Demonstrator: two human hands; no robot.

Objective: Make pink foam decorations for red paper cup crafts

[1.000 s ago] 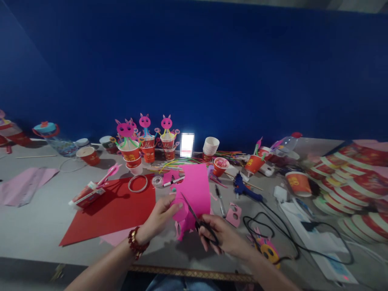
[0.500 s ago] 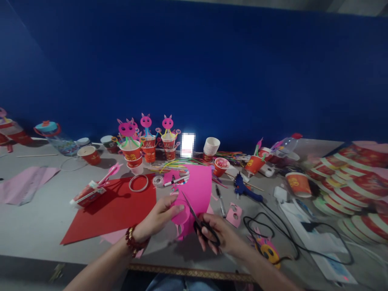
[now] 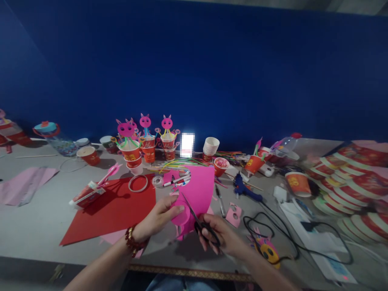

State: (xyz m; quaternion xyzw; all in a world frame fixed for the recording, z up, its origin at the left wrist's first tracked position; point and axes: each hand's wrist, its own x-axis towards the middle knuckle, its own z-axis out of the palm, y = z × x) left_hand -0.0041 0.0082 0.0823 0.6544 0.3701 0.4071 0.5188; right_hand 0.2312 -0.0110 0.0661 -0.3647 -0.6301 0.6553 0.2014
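Observation:
Between thumb and fingers my left hand (image 3: pixel 160 216) pinches a bright pink paper sheet (image 3: pixel 202 186) near a round outline at its lower left. Black-handled scissors (image 3: pixel 197 220) are in my right hand (image 3: pixel 218 233), their blades pointing up and left across the sheet beside my left fingertips. A curved notch shows in the sheet's upper left edge, with marker pens (image 3: pixel 177 180) visible there. Below my left hand lies part of a red sheet (image 3: pixel 118 210) on the grey table.
Paper cups with pink animal figures (image 3: pixel 130 149) stand at the back. A blue glue gun (image 3: pixel 242 188) with a black cable lies right of the sheet, near a pen (image 3: pixel 220 200). Stacked red cups (image 3: pixel 357 173) fill the far right. A tape roll (image 3: pixel 157 181) lies left of the markers.
The pink sheet's upper part has shifted slightly to the right, and its notch shows a little more. Both hands stay almost in place.

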